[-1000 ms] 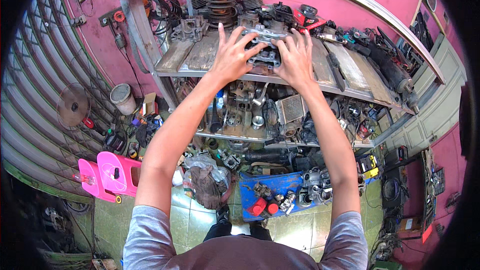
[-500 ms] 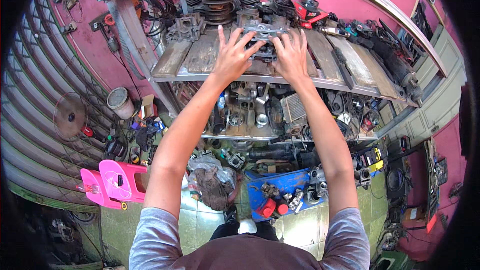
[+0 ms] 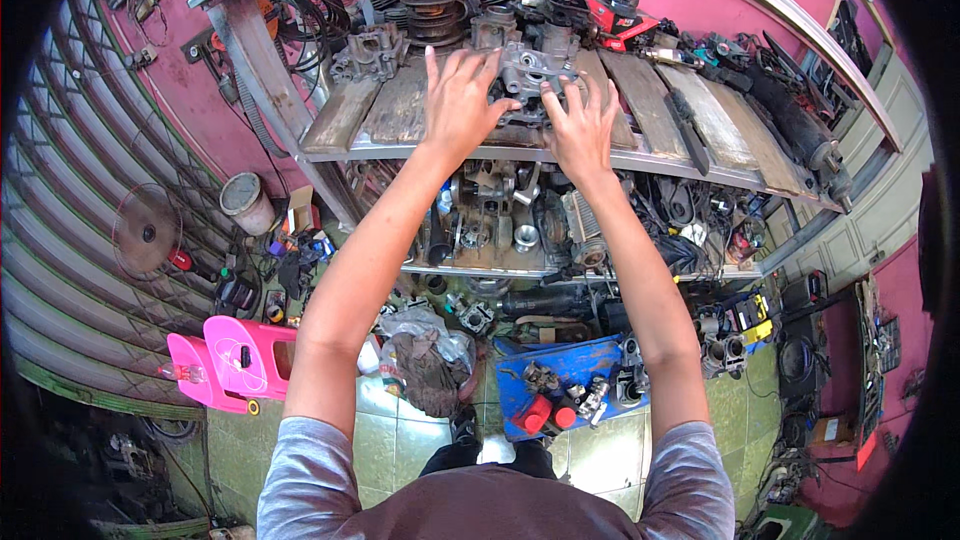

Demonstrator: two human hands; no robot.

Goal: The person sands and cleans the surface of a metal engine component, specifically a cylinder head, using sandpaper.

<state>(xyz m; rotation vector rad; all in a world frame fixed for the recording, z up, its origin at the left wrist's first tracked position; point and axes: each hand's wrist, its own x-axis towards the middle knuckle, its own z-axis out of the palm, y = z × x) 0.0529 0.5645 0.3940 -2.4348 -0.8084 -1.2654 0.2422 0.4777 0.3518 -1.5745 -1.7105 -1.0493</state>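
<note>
A grey cast-metal engine part (image 3: 530, 68), looking like a cylinder head, is tilted at the front of the wooden-planked shelf (image 3: 400, 112). My left hand (image 3: 462, 105) grips its left side, thumb along the lower edge and the other fingers spread upward. My right hand (image 3: 582, 135) has its fingertips on the right side. Dark metal pieces show beneath the casting between my hands, though their shape is partly hidden. Just behind stand greasy cylinder blocks (image 3: 555, 40) and a stack of round finned parts (image 3: 434, 5).
Another grey casting (image 3: 375, 50) rests left on the shelf, a red box (image 3: 622, 22) at the back right. More engine parts fill the lower shelf (image 3: 480, 256). On the floor are a blue tray (image 3: 515, 380), a dark rag (image 3: 428, 375) and pink stools (image 3: 270, 355).
The casting has turned from lying fairly level to tilted, its left end raised. My right hand has shifted slightly down and left; my left fingers have moved along its side.
</note>
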